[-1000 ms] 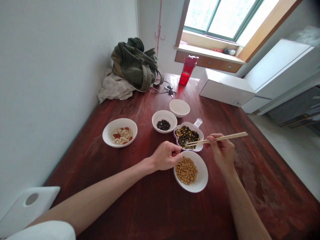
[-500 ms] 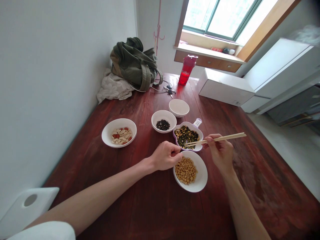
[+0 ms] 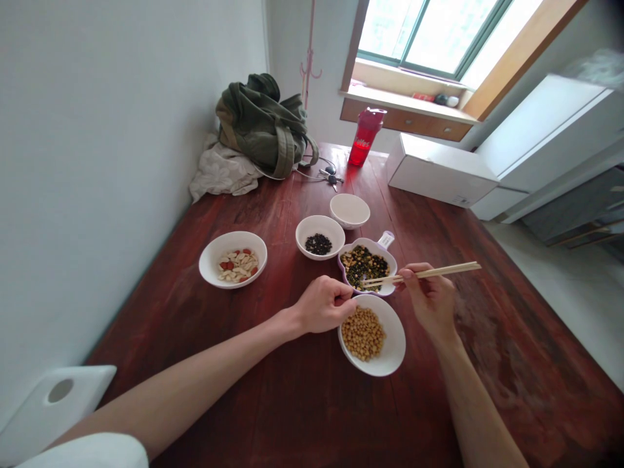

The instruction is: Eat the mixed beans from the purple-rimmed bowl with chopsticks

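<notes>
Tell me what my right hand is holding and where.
The right hand holds chopsticks in its fingers, gripped nearer the tips than the far ends.

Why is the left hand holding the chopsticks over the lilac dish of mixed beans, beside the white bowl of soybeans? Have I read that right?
Not quite: the right hand holds the chopsticks, not the left hand, as the head view shows. The rest stands: their tips lie over the lilac dish of mixed beans, beside the white bowl of soybeans.

Right hand (image 3: 429, 300): held wooden chopsticks (image 3: 429, 273) over a purple dish (image 3: 385, 290) of mixed beans (image 3: 364, 268).
Left hand (image 3: 322, 304): curled just beside a white bowl (image 3: 396, 344) of soybeans (image 3: 363, 333).
</notes>
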{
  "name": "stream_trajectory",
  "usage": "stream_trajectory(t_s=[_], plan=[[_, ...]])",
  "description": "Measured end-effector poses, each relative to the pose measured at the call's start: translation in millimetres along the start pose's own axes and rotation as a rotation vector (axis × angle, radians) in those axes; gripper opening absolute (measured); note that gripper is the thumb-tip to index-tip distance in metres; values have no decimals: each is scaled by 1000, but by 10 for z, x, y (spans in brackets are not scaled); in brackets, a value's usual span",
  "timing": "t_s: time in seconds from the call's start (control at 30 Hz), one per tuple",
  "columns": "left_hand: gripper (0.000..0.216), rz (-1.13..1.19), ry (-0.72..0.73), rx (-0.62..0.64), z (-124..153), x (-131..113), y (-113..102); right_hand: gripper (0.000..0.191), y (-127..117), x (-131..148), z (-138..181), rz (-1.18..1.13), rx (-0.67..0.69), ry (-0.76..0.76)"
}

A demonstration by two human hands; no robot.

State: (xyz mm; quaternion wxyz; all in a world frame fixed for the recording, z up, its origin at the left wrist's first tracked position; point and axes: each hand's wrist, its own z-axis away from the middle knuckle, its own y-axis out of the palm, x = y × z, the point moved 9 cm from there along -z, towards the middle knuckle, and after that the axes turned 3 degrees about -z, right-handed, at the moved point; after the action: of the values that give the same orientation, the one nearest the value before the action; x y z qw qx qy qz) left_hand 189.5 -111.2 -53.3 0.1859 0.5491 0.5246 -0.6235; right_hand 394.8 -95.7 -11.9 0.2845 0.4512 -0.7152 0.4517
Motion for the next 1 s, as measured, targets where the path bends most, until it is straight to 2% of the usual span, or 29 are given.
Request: stream_trajectory(t_s=[0.3, 0.5, 0.6, 0.73, 0.8, 0.87, 1.0], plan=[[41, -2, -4, 8, 0, -5, 1, 18, 25, 126, 23, 40, -12, -83], [41, -7, -5, 12, 0, 10, 7, 21, -24, 27, 14, 33, -42, -50], [41, -4, -2, 12, 0, 8, 8, 23, -106, -55, -5, -61, -106, -6], [40, 5, -1, 9, -1, 4, 4, 24, -235, -150, -14, -300, -201, 57], [40, 4, -5, 11, -1, 9, 6, 24, -229, -180, -14, -431, -167, 88], [40, 1, -5, 13, 0, 14, 11, 24, -161, -208, -7, -511, -73, 145], [41, -7, 0, 7, -1, 14, 7, 23, -55, -223, 10, -522, 50, 204]])
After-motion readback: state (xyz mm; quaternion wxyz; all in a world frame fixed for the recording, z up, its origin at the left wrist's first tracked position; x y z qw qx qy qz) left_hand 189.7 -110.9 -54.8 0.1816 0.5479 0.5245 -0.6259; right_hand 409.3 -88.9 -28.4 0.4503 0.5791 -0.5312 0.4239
